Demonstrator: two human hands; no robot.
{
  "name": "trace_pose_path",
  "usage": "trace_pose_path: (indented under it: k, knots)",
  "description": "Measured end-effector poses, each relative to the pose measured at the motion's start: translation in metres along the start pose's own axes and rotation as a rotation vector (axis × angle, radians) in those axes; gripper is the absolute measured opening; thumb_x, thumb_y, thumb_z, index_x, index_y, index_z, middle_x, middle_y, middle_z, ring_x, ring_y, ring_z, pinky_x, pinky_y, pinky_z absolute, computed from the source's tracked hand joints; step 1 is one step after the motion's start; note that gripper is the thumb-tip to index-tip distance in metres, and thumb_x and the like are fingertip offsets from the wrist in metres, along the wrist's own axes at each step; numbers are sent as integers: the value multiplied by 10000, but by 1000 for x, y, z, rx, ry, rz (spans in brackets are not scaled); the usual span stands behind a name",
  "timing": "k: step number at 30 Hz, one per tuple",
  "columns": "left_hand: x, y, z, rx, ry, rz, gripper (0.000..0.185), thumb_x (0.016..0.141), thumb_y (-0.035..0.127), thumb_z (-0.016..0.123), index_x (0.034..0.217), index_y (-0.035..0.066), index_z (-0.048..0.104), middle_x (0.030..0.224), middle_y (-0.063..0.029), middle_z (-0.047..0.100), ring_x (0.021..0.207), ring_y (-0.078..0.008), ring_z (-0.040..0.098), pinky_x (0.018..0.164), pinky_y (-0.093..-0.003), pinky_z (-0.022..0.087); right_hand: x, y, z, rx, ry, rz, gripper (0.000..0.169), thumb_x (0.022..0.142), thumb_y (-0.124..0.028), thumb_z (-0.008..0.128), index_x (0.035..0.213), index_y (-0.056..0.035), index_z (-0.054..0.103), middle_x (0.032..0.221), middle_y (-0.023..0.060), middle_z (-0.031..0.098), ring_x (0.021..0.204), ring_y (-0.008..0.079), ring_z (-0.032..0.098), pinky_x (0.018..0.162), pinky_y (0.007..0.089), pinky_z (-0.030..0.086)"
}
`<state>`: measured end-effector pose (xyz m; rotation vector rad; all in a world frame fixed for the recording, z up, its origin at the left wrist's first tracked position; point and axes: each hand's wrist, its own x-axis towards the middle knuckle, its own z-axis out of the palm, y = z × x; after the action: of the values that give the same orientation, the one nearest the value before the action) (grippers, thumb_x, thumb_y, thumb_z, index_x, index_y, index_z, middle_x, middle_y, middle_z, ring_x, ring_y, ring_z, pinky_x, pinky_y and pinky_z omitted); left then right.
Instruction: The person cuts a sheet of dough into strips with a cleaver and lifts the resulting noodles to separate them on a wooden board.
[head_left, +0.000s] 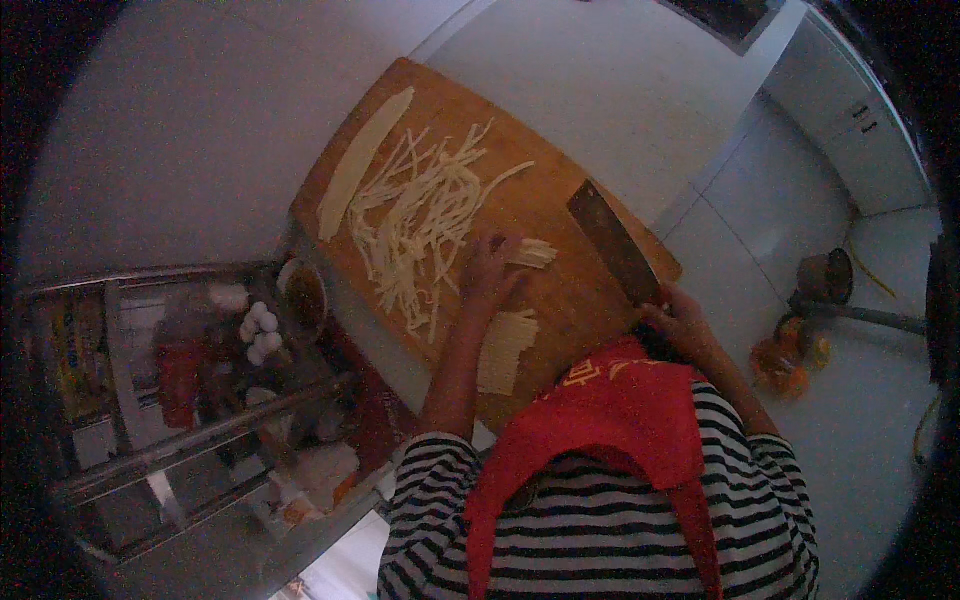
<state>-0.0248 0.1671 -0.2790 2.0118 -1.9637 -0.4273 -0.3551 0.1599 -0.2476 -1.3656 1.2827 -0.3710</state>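
Note:
On a wooden cutting board (577, 300) lies a loose heap of cut dough noodles (420, 210). My left hand (491, 266) rests over the board with its fingers at a small bundle of cut strips (534, 253); whether they grip it is unclear. My right hand (671, 315) holds the handle of a broad-bladed cleaver (615, 244), its blade lying over the right part of the board. A long flat piece of dough (367, 161) is at the upper left. Nearer my body, a stack of sliced dough (510, 352) lies beside my left forearm.
At left, a metal rack (202, 435) holds white eggs (261, 330) and several packages. A bowl with brown contents (304, 296) stands at the board's left edge. A pot (825, 276) and bagged orange items (780, 367) sit at right.

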Motion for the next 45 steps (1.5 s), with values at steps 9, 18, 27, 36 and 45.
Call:
trace_pose_path:
  k: [9,18,27,36,45]
  knots:
    - [10,-15,16,67,32,2,359,735,216,682,1058,97,580,1028,-74,577,981,-273,532,850,-396,437,2,-2,2,0,-43,8,403,852,-218,608,1191,-33,493,1029,122,615,925,239,584,820,351,468]
    - [10,-23,34,11,32,-81,260,811,265,603,1020,111,581,956,-91,599,921,-292,560,753,-417,463,5,10,10,-52,6,-92,384,848,-171,609,1184,-33,485,1036,120,608,926,231,583,801,347,476]
    - [3,2,11,176,-82,118,290,756,235,653,986,75,578,1021,-110,563,890,-327,557,729,-431,472,3,9,9,-127,4,-62,302,848,-213,608,1073,-25,536,936,95,618,843,195,567,772,333,451]
    - [2,23,-51,-1154,104,-618,316,833,185,618,1103,55,518,971,-83,567,807,-181,573,646,-318,495,-6,10,11,-14,-10,-19,337,863,-220,584,1124,-12,533,1002,106,622,860,199,596,742,325,473]
    - [7,-17,-78,-1043,83,-535,328,885,241,538,1144,40,539,916,-57,585,740,-131,570,621,-288,485,-7,8,2,-166,-30,-18,336,840,-219,606,1098,-13,542,937,94,626,803,186,587,710,324,473]
